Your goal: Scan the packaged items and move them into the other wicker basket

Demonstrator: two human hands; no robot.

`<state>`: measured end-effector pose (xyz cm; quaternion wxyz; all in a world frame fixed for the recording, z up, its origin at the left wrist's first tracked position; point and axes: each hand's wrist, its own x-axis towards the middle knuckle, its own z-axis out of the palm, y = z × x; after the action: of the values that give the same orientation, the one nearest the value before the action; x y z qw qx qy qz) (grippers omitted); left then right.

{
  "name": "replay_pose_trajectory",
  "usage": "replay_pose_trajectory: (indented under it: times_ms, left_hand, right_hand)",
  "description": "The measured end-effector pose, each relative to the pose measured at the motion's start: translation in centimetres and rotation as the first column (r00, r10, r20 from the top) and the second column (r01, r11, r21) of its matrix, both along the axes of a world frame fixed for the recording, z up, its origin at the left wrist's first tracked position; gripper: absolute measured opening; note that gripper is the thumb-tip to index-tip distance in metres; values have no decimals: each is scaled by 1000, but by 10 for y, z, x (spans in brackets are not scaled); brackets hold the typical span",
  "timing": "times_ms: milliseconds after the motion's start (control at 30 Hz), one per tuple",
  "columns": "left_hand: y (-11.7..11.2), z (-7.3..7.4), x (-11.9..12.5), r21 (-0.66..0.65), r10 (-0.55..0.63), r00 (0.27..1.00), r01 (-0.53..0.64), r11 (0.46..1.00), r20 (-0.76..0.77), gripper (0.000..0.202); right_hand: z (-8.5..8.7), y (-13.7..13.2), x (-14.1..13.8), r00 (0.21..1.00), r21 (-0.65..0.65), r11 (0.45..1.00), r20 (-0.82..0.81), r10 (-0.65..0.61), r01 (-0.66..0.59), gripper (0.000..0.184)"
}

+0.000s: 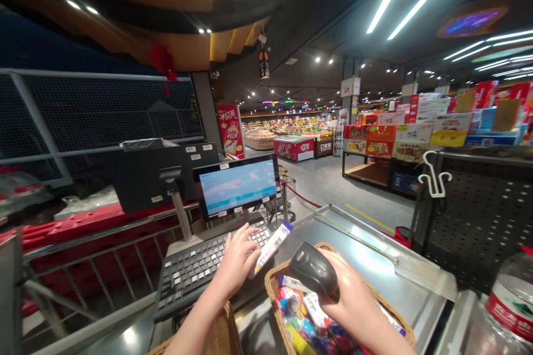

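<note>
My right hand [347, 288] is wrapped round a black handheld barcode scanner [314, 270], held over a wicker basket [272, 291]. Small colourful wrapped packets [306, 310] fill the basket, partly hidden by my right forearm. My left hand [239, 255] lies over the right part of a black keyboard [195, 266], its fingers stretched out on the keys. Beside its thumb is a long white packet [270, 249] with a purple end and a barcode. The thumb overlaps the packet's edge; I cannot tell whether it presses on it.
Behind the keyboard stands a lit monitor [239, 186]. A metal counter [366, 255] extends to the right, with a clear plastic bottle [508, 299] at its near right. A black perforated rack [483, 205] bears a white hook. Another wicker basket [227, 333] sits under my left forearm.
</note>
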<state>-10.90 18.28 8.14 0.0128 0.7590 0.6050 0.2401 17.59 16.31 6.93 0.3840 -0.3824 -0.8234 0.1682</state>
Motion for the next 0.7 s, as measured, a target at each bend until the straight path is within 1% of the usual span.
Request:
replay_pose_trajectory:
  times_ms: [133,233,333,467,700]
  left_hand:
    - [-2,5,-10,12,32,999,-32,999,-29,28]
    - [-4,7,-16,37,48,997,-46,998,-55,28]
    - [-6,6,-21,58,63,995,-59,997,-74,27]
    - [-8,4,-26,48,75,993,-71,996,-91,26]
    - [-10,0,-34,60,84,992,-79,995,-91,25]
  right_hand:
    - [-1,-1,-5,1000,-6,1000,21,-9,9,59]
    - [-1,-3,-8,999,-8,1000,34,-4,5,61]
    - [0,-6,-12,999,-12,1000,49,-4,4,62]
    - [2,-8,-15,997,-41,999,71,8,-5,59]
    - [12,-15,-20,996,-60,997,81,44,-39,53]
